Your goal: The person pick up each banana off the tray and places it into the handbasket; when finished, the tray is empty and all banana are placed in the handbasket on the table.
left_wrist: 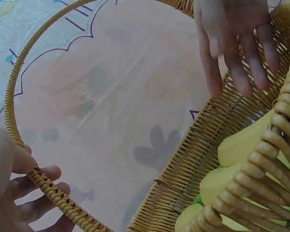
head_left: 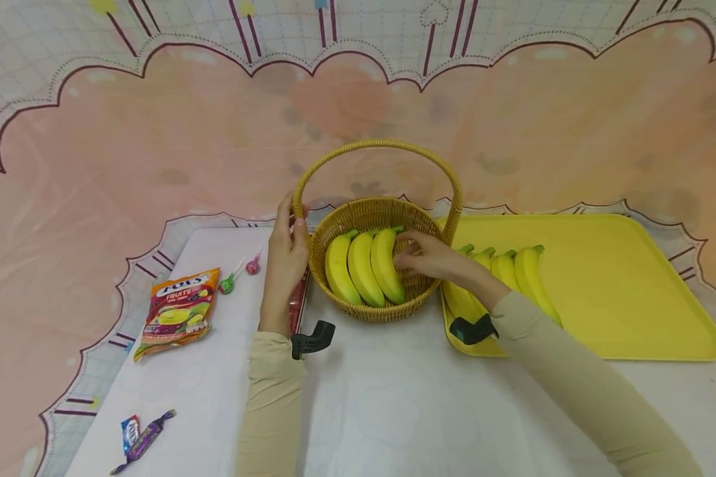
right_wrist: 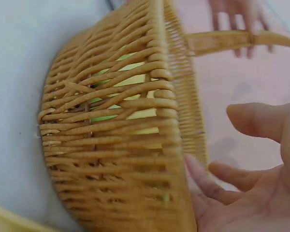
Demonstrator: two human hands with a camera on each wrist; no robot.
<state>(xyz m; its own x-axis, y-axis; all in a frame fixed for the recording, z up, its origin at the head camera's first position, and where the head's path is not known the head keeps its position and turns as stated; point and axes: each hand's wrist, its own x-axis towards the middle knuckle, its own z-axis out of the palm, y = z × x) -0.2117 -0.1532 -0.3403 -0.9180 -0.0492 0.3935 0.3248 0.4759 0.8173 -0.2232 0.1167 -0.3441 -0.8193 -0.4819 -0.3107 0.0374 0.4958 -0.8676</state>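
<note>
Wicker basket [head_left: 377,218] risks tipping: left hand [head_left: 285,255] pinches its handle [head_left: 378,147], right hand [head_left: 431,257], fingers relaxed, presses bananas [head_left: 365,266] inside.

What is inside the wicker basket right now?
The basket holds three bananas, with the right hand reaching in beside them. Its floor under the fruit is covered.

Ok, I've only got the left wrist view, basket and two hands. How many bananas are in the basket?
Observer: Three bananas lie side by side in the basket.
Operator: What's the right hand doing?
Observer: The right hand rests on the rightmost one, fingers relaxed.
Operator: What's right of the basket?
Observer: A yellow tray holding a second bunch.
Operator: And beyond the left hand?
Observer: Outside the left hand, a sweets bag and two lollipops.
</note>
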